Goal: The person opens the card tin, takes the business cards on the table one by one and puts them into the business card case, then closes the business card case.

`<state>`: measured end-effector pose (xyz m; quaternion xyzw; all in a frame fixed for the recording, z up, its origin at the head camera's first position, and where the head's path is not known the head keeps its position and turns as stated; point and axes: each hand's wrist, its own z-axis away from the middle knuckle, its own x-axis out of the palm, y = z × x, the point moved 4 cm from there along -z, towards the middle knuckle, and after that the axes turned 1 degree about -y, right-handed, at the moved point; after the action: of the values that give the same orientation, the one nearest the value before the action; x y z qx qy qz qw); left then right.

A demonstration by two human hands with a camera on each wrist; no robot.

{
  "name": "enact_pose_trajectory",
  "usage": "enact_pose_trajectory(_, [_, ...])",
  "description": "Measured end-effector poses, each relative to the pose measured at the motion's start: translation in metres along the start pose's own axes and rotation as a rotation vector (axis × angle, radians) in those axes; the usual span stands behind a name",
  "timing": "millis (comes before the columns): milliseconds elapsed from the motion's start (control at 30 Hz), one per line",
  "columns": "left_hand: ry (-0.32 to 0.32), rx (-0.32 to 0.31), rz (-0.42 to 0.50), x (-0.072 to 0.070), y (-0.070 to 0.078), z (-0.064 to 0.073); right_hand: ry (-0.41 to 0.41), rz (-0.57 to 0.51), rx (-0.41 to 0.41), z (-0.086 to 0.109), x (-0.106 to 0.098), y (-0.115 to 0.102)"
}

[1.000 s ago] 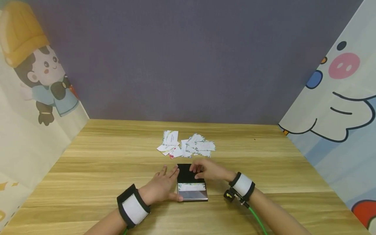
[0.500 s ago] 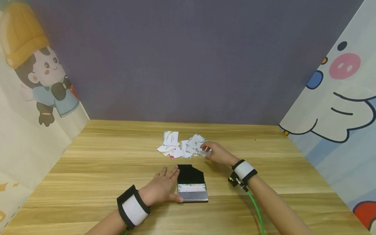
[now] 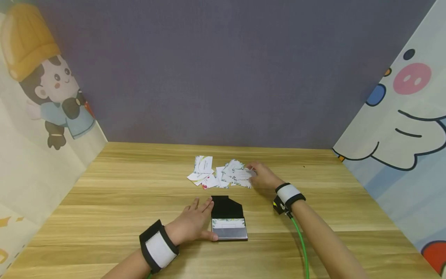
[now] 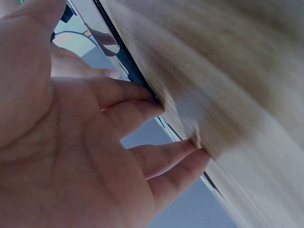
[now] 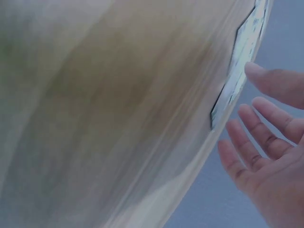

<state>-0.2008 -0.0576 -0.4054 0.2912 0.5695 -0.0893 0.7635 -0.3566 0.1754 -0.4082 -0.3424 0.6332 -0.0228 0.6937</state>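
My left hand [image 3: 193, 223] lies with straight fingers beside a business card case [image 3: 230, 233] on the table. Its fingertips and thumb touch the left side of the case in the head view. The case has a silver front and a raised black lid; a printed card [image 3: 228, 223] shows inside. Farther back, my right hand [image 3: 266, 178] is at the right edge of an overlapping pile of floral business cards [image 3: 231, 173]. In the right wrist view, its thumb and relaxed fingers [image 5: 256, 130] are spread apart near the cards [image 5: 240, 57], gripping none.
Several more business cards [image 3: 203, 164] overlap left of the floral pile. The wooden table [image 3: 139, 186] ends at a grey back panel [image 3: 216, 77]. Cartoon-printed side panels flank it. A green cable [image 3: 304, 248] runs from the right wristband.
My right hand has gone from above the case's black lid to the floral cards, then slightly right to their edge. The left hand stays beside the case.
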Motion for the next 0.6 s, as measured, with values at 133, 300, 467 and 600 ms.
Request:
enact_pose_trajectory(133, [0.002,0.003,0.006,-0.0008,0.0002,0.0004,0.004,-0.018,0.043,-0.0001,0.0001,0.0022])
enact_pose_trajectory(300, [0.005,0.006,0.006,-0.0004,-0.0002,0.0003,-0.019,-0.006,0.056,-0.0032,0.0026,0.0069])
enact_pose_trajectory(467, [0.006,0.008,0.007,-0.0002,-0.0002,0.0001,-0.048,0.000,0.051,-0.0057,0.0038,0.0087])
enact_pose_trajectory(600, [0.005,0.006,0.005,-0.0005,0.0000,0.0000,-0.059,0.003,0.053,-0.0069,0.0037,0.0096])
